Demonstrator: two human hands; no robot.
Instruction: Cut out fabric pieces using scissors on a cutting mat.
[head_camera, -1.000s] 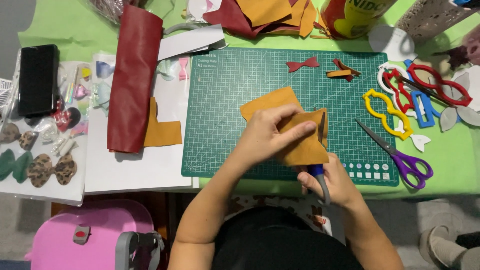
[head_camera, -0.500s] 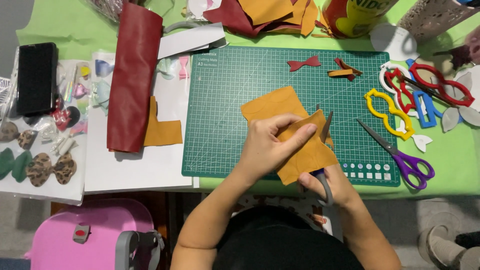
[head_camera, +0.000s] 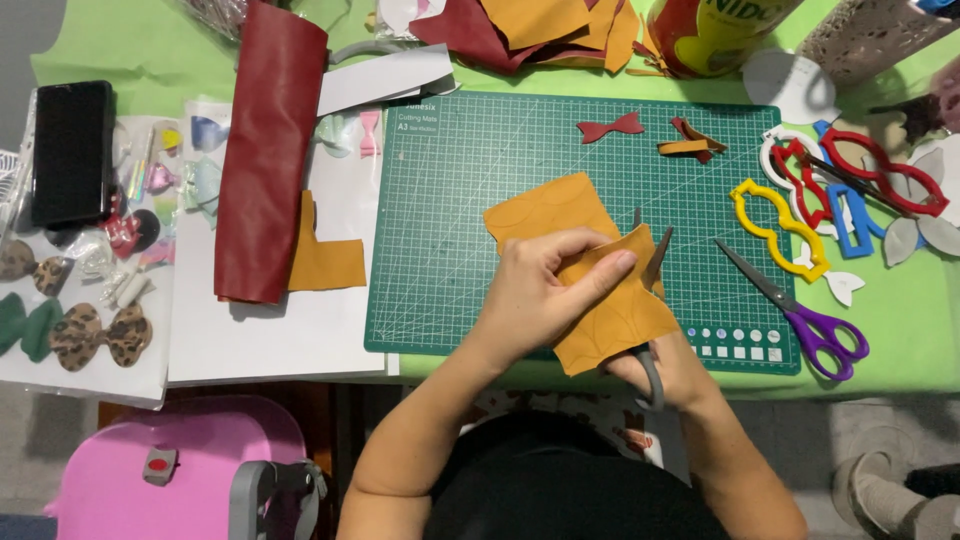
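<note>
left hand (head_camera: 540, 290): grip closed on the mustard sheet (head_camera: 585, 270), thumb and fingers pinching its upper fold, forefinger lying flat across the top.
right hand (head_camera: 672, 368): under the sheet's lower edge, mostly hidden; grip wrapped round the grey-handled scissors (head_camera: 652, 330).
scissors blades: open in a narrow V, tips poking out above the sheet's right edge.
mustard sheet: lifted and bent over the lower right part of the green cutting mat (head_camera: 470, 200); curved outlines drawn on its face.
mat: lies on the green-covered counter (head_camera: 900, 320).
purple-handled scissors (head_camera: 800, 310): lying just right of the sheet, blades closed, handle off the mat corner.
yellow template (head_camera: 778, 228): at the mat's right edge, red and blue ones beyond it.
dark red roll (head_camera: 265, 150): left of the mat, on white paper, a mustard offcut (head_camera: 325, 262) beside it.
</note>
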